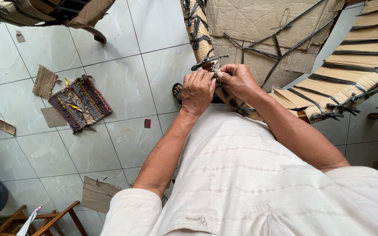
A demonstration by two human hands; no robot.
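Black plastic strap [215, 70], thin, limp and probably slick, is pinched by both the left hand [197, 89] and right hand [238, 81] against the stiff cardboard-wrapped frame [200, 32]; it likely grips best near the knot

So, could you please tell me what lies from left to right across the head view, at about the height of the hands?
Cardboard scrap → woven striped mat → left hand → right hand, both pinching a black strap → cardboard-wrapped frame bound with black straps.
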